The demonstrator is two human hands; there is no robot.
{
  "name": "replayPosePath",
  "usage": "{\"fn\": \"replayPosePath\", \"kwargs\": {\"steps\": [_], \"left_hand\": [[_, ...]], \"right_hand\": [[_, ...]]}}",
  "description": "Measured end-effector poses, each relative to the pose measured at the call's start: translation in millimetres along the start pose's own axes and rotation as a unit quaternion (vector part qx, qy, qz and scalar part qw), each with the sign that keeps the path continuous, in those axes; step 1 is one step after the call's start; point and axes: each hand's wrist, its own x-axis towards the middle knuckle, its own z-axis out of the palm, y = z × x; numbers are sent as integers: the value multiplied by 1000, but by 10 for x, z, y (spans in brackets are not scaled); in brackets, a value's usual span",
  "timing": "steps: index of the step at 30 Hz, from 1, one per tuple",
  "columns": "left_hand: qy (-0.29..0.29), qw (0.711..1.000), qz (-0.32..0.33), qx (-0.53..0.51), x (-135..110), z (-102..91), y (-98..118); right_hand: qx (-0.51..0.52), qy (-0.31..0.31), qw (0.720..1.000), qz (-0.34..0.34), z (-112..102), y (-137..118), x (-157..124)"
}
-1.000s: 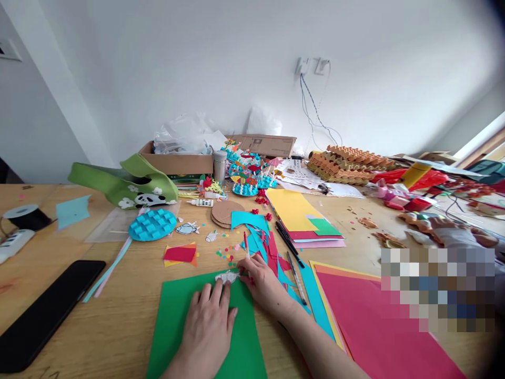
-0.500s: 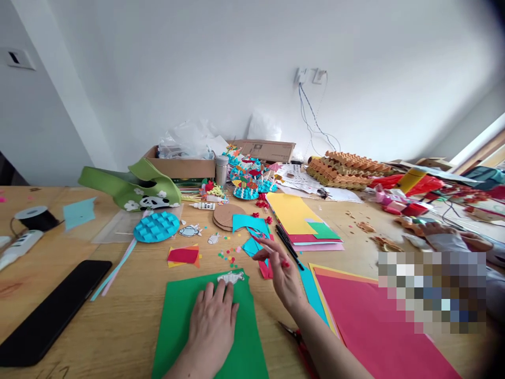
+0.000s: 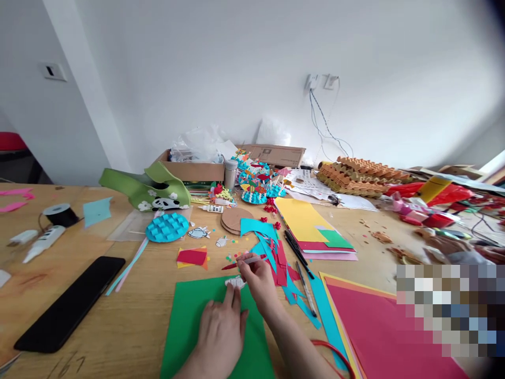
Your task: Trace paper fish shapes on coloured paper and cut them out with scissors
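Note:
My left hand (image 3: 223, 329) lies flat on a sheet of green paper (image 3: 183, 316), its fingertips on a small white paper fish (image 3: 233, 282) near the sheet's top edge. Between the fingers of my right hand (image 3: 258, 279) is a red pen (image 3: 252, 259), held nearly level just above the fish. Part of the fish is hidden by my fingers. A red scissors handle (image 3: 335, 350) shows beside my right forearm. To the right of that hand, a clear pen (image 3: 306, 289) rests among blue and red paper strips (image 3: 281, 263).
A black phone (image 3: 73, 302) lies at left, below a blue woven disc (image 3: 167, 227). Cut-out fish (image 3: 199, 232) and cardboard discs (image 3: 232, 220) sit ahead. Coloured sheets (image 3: 379, 326) cover the right, where another person's hand (image 3: 442, 247) is at the table.
My right hand has come down and left towards the paper fish, its fingers closing into a pen grip. My left hand stays on the green paper. The view has shifted slightly left.

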Motion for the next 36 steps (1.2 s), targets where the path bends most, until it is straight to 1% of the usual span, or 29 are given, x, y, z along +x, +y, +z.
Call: {"fn": "replayPosePath", "kwargs": {"steps": [2, 5, 9, 12, 16, 21, 26, 29, 34, 36], "left_hand": [[-18, 1000, 0, 9, 0, -33, 10], [-25, 999, -2, 22, -4, -58, 19], [-24, 999, -2, 32, -5, -54, 20], [-26, 999, 0, 33, -5, -50, 16], [-29, 999, -6, 26, -3, -60, 9], [-30, 999, -10, 8, 2, -67, -7], [-25, 1000, -13, -1, -5, -60, -21], [-20, 1000, -13, -2, -7, -71, -19], [-18, 1000, -6, -4, 1, -87, -21], [-12, 1000, -2, -7, 1, -79, -28]], "right_hand": [[-48, -8, 998, -27, 14, 99, -7], [-131, -6, 990, -47, -1, 196, -27], [-232, -15, 970, -78, -6, 215, -54], [-262, -30, 960, -97, 15, 193, -66], [-270, -42, 956, -105, 34, 198, -68], [-273, -33, 955, -113, 12, 230, -53], [-276, -17, 953, -122, -14, 207, -46], [-269, -14, 956, -113, -15, 188, -51], [-239, 22, 964, -115, -49, 166, -48], [-211, 35, 971, -105, -87, 161, -28]]}}
